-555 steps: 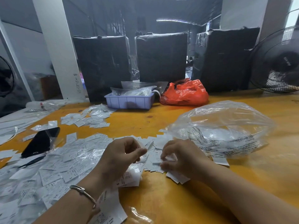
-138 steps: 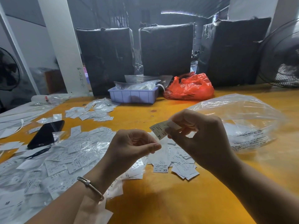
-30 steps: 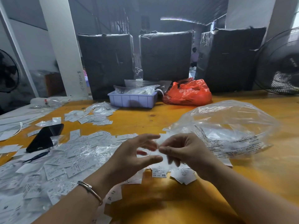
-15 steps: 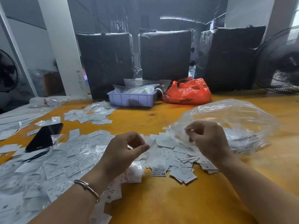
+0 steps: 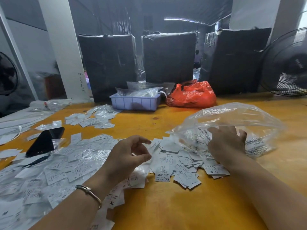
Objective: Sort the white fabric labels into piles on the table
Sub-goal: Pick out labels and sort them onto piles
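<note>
Right hand spread, reaching into clear plastic bag; left hand loosely curled, empty, above white fabric labels.

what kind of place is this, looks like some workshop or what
Probably a garment packing workshop or warehouse: heaps of white fabric labels with printed sizes on a yellow table, big black-wrapped bales behind, and an industrial fan.

1. The clear plastic bag lies on the yellow table, and the right hand reaches into its mouth with fingers spread.
2. Left of the bag, the left hand hovers loosely curled (holding nothing) above white labels.
3. Beyond the bag sit a red bag and a lavender tray.
</note>
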